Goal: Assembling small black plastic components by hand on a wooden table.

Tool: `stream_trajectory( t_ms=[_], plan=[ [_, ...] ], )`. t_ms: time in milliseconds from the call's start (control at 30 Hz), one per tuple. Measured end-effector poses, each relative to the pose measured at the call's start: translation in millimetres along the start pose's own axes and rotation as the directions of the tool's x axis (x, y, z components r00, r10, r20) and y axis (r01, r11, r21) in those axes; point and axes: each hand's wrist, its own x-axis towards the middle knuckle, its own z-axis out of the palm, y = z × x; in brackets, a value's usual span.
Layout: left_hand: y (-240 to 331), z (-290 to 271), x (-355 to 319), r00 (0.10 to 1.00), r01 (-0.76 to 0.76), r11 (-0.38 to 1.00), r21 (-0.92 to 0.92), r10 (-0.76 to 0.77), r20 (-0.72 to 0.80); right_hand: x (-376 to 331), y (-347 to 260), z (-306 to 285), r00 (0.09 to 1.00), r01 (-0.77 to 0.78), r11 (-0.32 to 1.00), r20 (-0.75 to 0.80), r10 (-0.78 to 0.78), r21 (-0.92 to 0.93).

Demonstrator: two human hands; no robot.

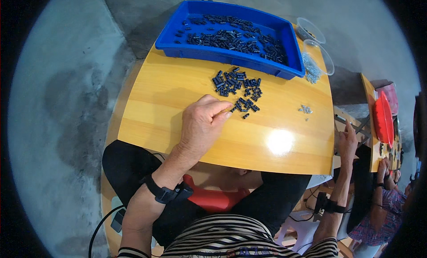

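Note:
My left hand [202, 121] reaches over the table with thumb and forefinger pinched together at the near left edge of a loose pile of small black cylindrical parts [229, 82]. A dark piece shows right at those fingertips, mostly covered by them. One single black part [246, 116] lies just in front of the pile. Beyond the table's right edge is my right hand [347, 142], its forefinger stretched out and the other fingers partly hidden; nothing can be made out in it. Both wrists wear black strapped devices.
A blue tray [231, 58] of many black parts stands at the table's far side. Two clear tubs [327, 62] sit by its right end, one with small silvery pieces. Several silvery pieces [305, 109] lie on the right of the wooden table [155, 102]. Another person [378, 213] sits at right.

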Motion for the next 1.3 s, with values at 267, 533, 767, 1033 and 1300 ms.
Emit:
stream_trajectory(
  t_ms=[267, 533, 767, 1033, 1300],
  plan=[
    [1, 13, 9, 0.995, -0.085, 0.969, 0.232, 0.096, -0.036, -36, -113, -10, 0.986, 0.122, 0.873, -0.157, -0.053, 0.473],
    [3, 10, 7, 0.997, -0.061, 0.971, 0.233, 0.07, -0.032, -79, -183, -6, 0.961, 0.274, 0.911, -0.073, -0.265, 0.309],
    [4, 5, 1, 1.0, 0.0, 0.998, 0.063, -0.001, 0.015, -65, -168, -17, 0.984, 0.17, 0.894, -0.024, -0.176, 0.414],
    [4, 0, 0, 1.0, -0.019, 0.999, 0.036, 0.018, 0.012, -89, -211, 3, 0.901, 0.335, 0.792, 0.072, -0.427, 0.51],
    [-2, 4, -2, 0.999, -0.038, 0.999, -0.031, 0.038, 0.015, -66, -238, 18, 0.782, 0.548, 0.678, -0.012, -0.623, 0.49]
  ],
)
